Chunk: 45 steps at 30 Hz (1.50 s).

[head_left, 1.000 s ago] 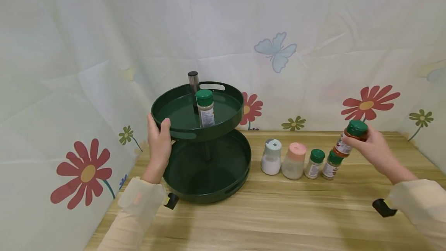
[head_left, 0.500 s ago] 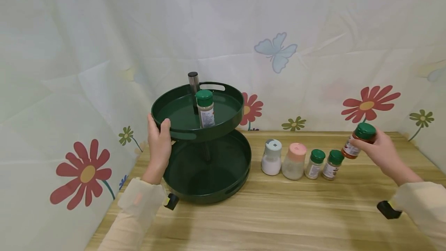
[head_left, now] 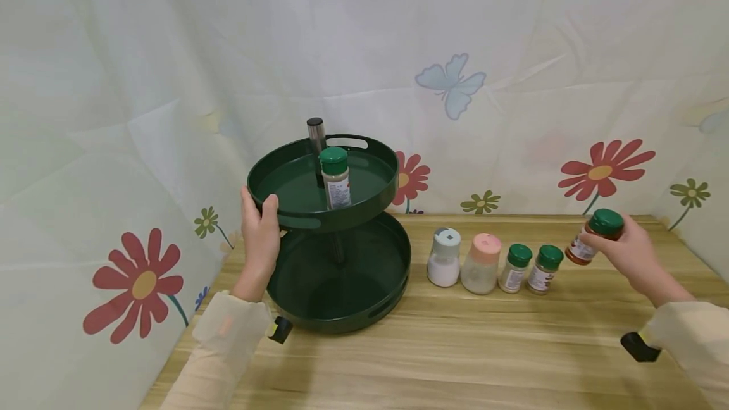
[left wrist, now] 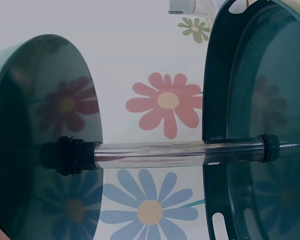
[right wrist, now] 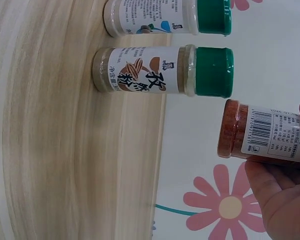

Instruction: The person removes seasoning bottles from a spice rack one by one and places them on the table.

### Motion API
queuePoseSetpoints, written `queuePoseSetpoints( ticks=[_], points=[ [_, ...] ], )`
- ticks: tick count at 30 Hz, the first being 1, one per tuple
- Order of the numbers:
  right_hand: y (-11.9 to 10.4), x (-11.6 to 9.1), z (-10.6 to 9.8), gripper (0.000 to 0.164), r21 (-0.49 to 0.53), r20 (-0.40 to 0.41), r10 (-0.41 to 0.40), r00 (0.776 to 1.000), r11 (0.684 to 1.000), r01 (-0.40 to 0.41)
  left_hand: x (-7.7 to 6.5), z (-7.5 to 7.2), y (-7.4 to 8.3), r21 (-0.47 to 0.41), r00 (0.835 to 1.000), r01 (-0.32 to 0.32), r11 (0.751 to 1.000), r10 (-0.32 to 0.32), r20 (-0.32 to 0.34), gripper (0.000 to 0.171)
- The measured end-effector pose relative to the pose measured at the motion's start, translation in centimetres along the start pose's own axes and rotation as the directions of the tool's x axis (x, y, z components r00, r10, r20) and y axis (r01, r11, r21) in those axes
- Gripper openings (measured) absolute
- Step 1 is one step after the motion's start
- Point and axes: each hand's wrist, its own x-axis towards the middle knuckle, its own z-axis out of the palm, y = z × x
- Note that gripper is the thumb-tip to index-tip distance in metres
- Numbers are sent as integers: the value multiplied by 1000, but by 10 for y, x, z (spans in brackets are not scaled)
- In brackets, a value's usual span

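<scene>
My left hand [head_left: 261, 239] grips the left rim of the upper tray [head_left: 373, 204] of a dark green two-tier rack, thumb at the front. A spice jar [head_left: 335, 185] with a green lid stands on that tray. My right hand [head_left: 629, 255] holds a spice jar of red powder [head_left: 582, 250], slightly tilted, above the table at the right. Its label and base show in the right wrist view, while its lid is out of frame there. Left of it stand two green-lidded spice jars, the nearer a brown-powder jar [right wrist: 145, 70]. The left wrist view shows the rack's metal post [left wrist: 150, 154].
A pink-lidded shaker [head_left: 481, 264] and a grey-lidded shaker [head_left: 443, 258] with white contents stand between the rack and the small jars. The rack's lower tray [head_left: 342, 323] rests on the wooden table [head_left: 455, 353]. A flowered curtain [head_left: 512, 112] hangs behind.
My right hand has moved to the right and slightly down with the red spice jar, away from the standing jars. My left hand and the rack have stayed in place.
</scene>
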Motion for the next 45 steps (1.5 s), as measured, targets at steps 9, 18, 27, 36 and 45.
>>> queuePoseSetpoints(
  ticks=[9, 18, 27, 36, 45],
  points=[
    [10, 0, 3, 55, -11, 12, 20, 1000, 1000, -20, -2, 0, 2, 9, 1000, 2, 1000, -1, -9, 70],
    [16, -3, 10, 51, -26, 3, 31, 1000, 999, -31, -2, 0, 3, -4, 1000, -7, 1000, 7, -4, 69],
    [26, -6, 17, 56, -18, 22, 67, 998, 998, -67, -1, 0, 2, -2, 1000, -7, 1000, 7, -5, 70],
    [35, -6, 24, 58, -33, 38, 85, 996, 996, -84, -1, -1, 1, 12, 1000, 12, 1000, -12, -1, 69],
    [41, -7, 33, 64, -7, 58, 150, 987, 989, -150, -1, 0, 1, 11, 1000, 5, 1000, -5, -3, 70]
  ],
)
